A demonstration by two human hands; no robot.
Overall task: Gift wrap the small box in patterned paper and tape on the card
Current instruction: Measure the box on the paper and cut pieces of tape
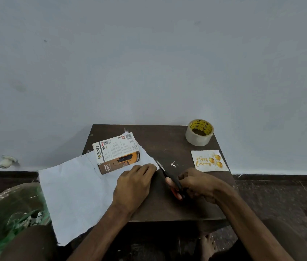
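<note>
From the head view, the step in hand looks like trimming the sheet to size. The small box (117, 153) lies on its side on the paper (73, 185), whose plain white face is up; the paper hangs over the table (167, 140) on the left. The left hand (133, 185) lies flat with fingers fairly straight, pressing the paper's right edge just beside the box. The right hand (197, 183) is clenched round the black handles of the scissors (169, 176), blades pointing at that edge. The next move probably calls for a straight cut with the sheet pinned, then folding over the box. The tape roll (199, 132) and card (209, 160) wait apart on the right. The box is closed, its contents hidden. At lower left a bag (7, 208) seems to hold green and white scraps, though it is blurred.
</note>
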